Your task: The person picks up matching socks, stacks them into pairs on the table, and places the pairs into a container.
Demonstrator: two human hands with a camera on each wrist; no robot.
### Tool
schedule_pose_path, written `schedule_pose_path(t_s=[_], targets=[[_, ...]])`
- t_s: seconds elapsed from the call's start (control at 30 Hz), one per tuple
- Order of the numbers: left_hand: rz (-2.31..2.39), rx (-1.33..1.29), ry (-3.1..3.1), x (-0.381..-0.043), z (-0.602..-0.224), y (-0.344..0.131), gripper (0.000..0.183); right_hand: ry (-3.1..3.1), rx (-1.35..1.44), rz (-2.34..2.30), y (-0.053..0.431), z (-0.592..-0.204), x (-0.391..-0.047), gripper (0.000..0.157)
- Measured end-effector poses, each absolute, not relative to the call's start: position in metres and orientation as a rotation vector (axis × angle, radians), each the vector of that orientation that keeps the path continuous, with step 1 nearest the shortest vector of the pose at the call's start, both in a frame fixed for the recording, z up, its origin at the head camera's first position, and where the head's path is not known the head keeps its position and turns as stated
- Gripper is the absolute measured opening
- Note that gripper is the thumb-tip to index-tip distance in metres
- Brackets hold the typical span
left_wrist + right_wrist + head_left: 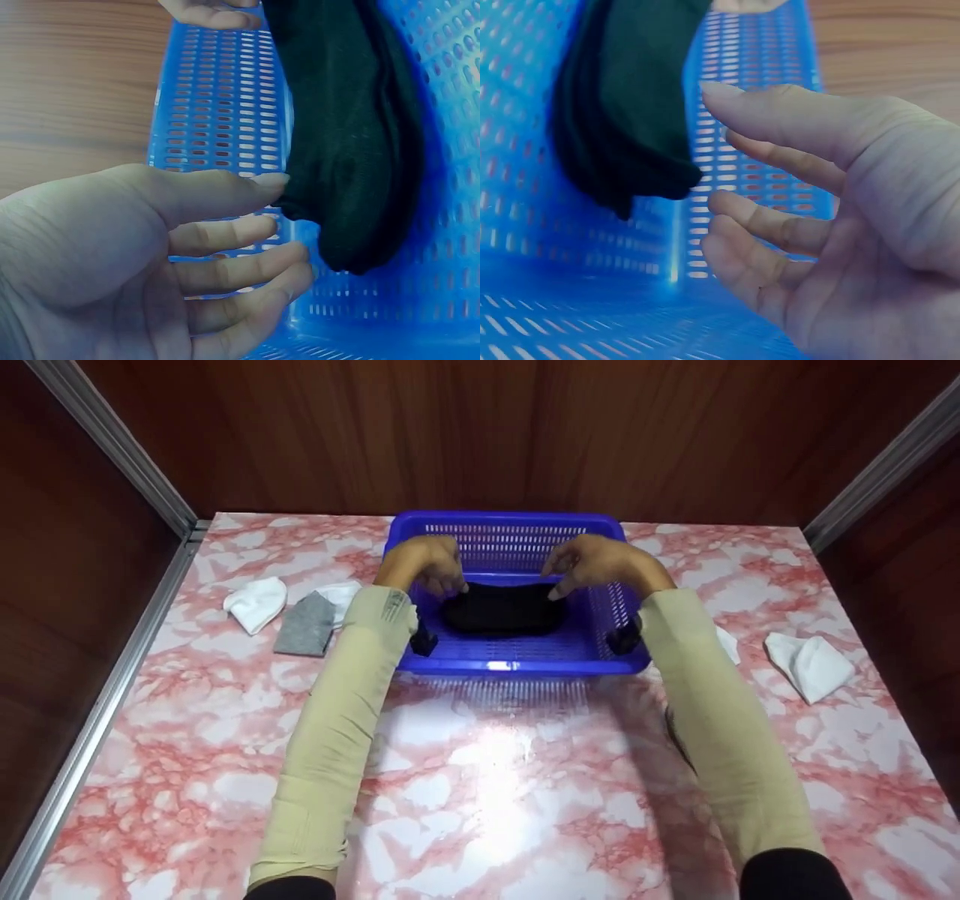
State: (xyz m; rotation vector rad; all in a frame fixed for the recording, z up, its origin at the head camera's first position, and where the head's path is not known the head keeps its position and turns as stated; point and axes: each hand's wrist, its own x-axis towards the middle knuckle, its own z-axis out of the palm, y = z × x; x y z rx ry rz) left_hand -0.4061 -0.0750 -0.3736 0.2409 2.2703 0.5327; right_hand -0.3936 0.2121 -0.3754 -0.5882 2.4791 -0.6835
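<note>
Black sock (pixel 504 611) in blue basket (pixel 517 666), probably at release. Left hand (pixel 436 564) at ten o'clock, right hand (pixel 596 562) at two, fingers parted, gripping nothing. Next, likely: withdraw.

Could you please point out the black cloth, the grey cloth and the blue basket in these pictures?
Black cloth (pixel 504 611): head view, on the middle of its upper face.
Grey cloth (pixel 306 625): head view, on its middle.
Blue basket (pixel 555 667): head view, on the rim nearest the person.
</note>
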Motion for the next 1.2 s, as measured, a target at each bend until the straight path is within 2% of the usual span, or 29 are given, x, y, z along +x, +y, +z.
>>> schedule_pose_path(t_s=[0.13,0.37,0.53,0.67,0.93,1.03,1.2], targets=[[0.579,0.295,2.327,-0.400,-0.367,-0.079,0.032,2.557,-0.627,-0.746,0.218,-0.364,-0.387,0.039],[0.534,0.497,2.613,-0.380,-0.353,-0.094,0.030,2.708,-0.650,-0.844,0.233,-0.352,-0.368,0.032],[0.696,0.539,2.751,-0.365,-0.348,-0.113,0.031,2.796,-0.603,-0.945,0.246,-0.351,-0.352,0.036],[0.800,0.585,2.804,-0.356,-0.352,-0.127,0.030,2.854,-0.544,-1.023,0.255,-0.362,-0.341,0.045],[0.950,0.619,2.921,-0.345,-0.370,-0.155,0.028,2.976,-0.479,-1.000,0.261,-0.393,-0.326,0.079],[1.021,0.591,2.962,-0.341,-0.375,-0.165,0.027,2.974,-0.460,-1.017,0.259,-0.401,-0.324,0.084],[1.064,0.522,3.047,-0.335,-0.385,-0.182,0.027,2.943,-0.398,-0.992,0.254,-0.406,-0.322,0.084]])
